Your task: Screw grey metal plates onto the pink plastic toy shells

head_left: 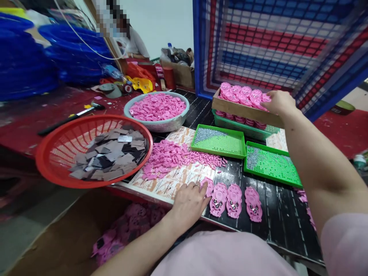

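Note:
My left hand [189, 201] is low over the table's front edge, with its thumb and fingers closed at a pink plastic animal-shaped piece [208, 186], partly covered by the fingers. To the right of it lie a pair of like pieces and a third one [253, 205] a little apart, each with shiny metal parts. My right hand [280, 102] reaches to a cardboard box [244, 108] heaped with such pink pieces. Its fingers close on a pink piece [266, 98] at the box's right end; the fingertips are partly hidden.
Green trays [218, 142] [271, 163] hold small metal bits. Loose pink parts [166, 157] lie beside a red basket [47, 165] of grey and black pieces. A grey basin [156, 125] holds pink parts. A hammer [71, 117] lies left; a blue crate [201, 57] leans behind.

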A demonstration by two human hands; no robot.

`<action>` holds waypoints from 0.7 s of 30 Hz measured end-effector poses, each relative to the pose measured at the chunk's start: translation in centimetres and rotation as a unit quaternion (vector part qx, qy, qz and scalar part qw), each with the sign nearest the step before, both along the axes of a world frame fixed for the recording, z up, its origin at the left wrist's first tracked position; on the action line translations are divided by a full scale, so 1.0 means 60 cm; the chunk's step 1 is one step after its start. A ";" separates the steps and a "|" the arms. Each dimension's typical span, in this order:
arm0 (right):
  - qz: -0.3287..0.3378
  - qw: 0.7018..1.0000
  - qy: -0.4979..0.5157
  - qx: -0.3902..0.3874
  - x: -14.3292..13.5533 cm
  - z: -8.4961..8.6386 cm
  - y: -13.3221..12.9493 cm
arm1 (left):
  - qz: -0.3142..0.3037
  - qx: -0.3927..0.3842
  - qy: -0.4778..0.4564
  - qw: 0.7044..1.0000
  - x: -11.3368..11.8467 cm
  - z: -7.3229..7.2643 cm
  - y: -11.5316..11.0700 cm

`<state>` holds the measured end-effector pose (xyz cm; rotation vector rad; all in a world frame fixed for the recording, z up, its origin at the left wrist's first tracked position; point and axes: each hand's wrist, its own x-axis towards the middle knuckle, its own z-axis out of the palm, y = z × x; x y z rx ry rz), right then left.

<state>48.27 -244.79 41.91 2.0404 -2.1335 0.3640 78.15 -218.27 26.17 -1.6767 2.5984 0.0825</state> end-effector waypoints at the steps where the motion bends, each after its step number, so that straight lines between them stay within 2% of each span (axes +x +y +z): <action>1: -0.012 1.000 -0.002 0.019 -0.006 -0.002 -0.023 | 0.001 -0.001 0.004 1.000 -0.001 -0.001 0.000; 5: -0.034 0.998 -0.009 0.056 -0.018 -0.011 -0.067 | -0.002 -0.002 0.018 1.000 -0.003 -0.002 -0.001; 14: -0.044 0.996 -0.053 0.049 -0.021 -0.018 -0.073 | -0.035 -0.011 0.026 0.999 -0.006 -0.004 -0.003; 18: -0.063 0.995 -0.080 0.013 -0.006 0.010 -0.048 | -0.038 -0.027 0.029 0.998 -0.008 -0.012 -0.002; 21: -0.084 0.991 -0.096 -0.047 0.009 0.023 0.019 | -0.039 -0.018 0.022 0.999 -0.008 -0.010 -0.001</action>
